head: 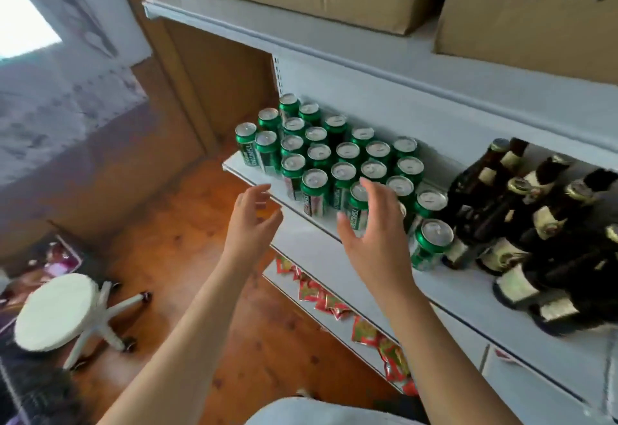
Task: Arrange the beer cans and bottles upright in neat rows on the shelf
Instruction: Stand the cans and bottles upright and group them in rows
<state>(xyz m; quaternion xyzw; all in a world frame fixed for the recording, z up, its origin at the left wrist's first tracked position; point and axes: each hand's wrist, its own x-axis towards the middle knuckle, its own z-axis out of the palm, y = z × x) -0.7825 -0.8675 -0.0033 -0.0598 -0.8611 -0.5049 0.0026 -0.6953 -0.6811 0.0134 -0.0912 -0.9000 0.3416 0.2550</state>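
On the white shelf (444,290), green beer cans (334,157) are standing upright in rows, brown bottles (521,224) crowding at their 3 o'clock. Left hand (254,220) is hovering off the shelf edge, fingers loosely spread, gripping nothing. Right hand (371,227) is reaching over a front can (357,203), fingers relaxed, possibly touching it; blur is hiding contact.

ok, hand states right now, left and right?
Left hand: open, fingers loosely spread, holding nothing.
Right hand: open, in front of the green cans, gripping none.
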